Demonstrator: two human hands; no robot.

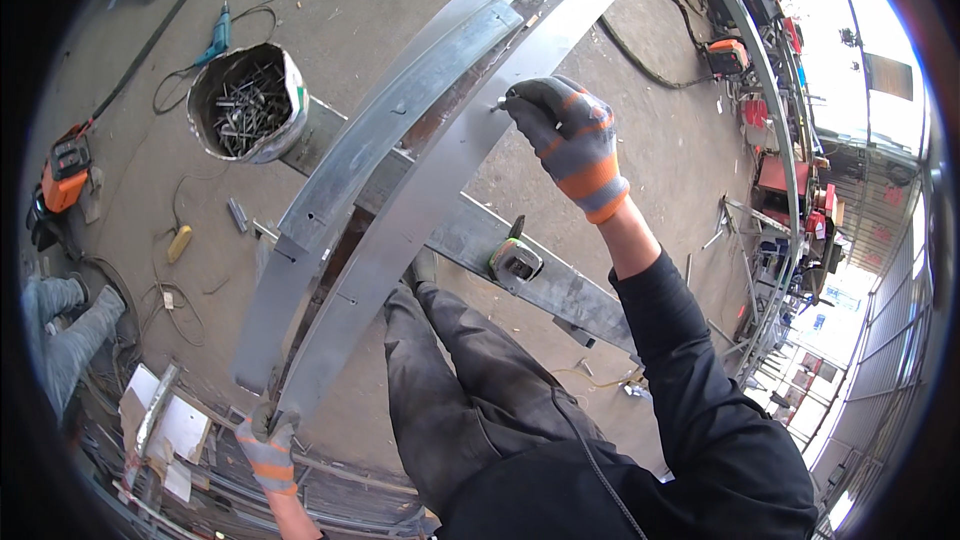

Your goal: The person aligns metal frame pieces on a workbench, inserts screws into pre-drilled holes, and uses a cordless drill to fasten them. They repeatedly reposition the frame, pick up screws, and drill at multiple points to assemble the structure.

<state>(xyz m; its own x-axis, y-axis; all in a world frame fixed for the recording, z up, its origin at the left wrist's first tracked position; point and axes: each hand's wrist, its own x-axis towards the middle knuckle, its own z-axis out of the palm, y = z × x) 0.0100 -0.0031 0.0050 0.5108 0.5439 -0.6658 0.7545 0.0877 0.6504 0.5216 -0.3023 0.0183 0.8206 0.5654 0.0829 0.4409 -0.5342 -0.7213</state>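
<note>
A long, curved grey steel channel (410, 210) runs diagonally in front of me. My left hand (268, 452), in a grey and orange glove, grips its near lower end. Higher up, my gloved right hand (575, 140) pinches a small bolt-like metal piece (498, 104) against the channel's face; whether it sits in a hole I cannot tell. Alongside lies a second curved channel, with a shorter steel piece (400, 112) on it. A flat steel crossbar (570, 285) passes beneath, carrying a tape measure (515, 260).
A white bucket (300, 90) of metal fasteners stands left of the channels, beside a teal power drill (216, 38). An orange-black machine (66, 175) and another person's legs (70, 325) are at far left. Cables cross the floor. Another curved bar (775, 90) arcs on the right.
</note>
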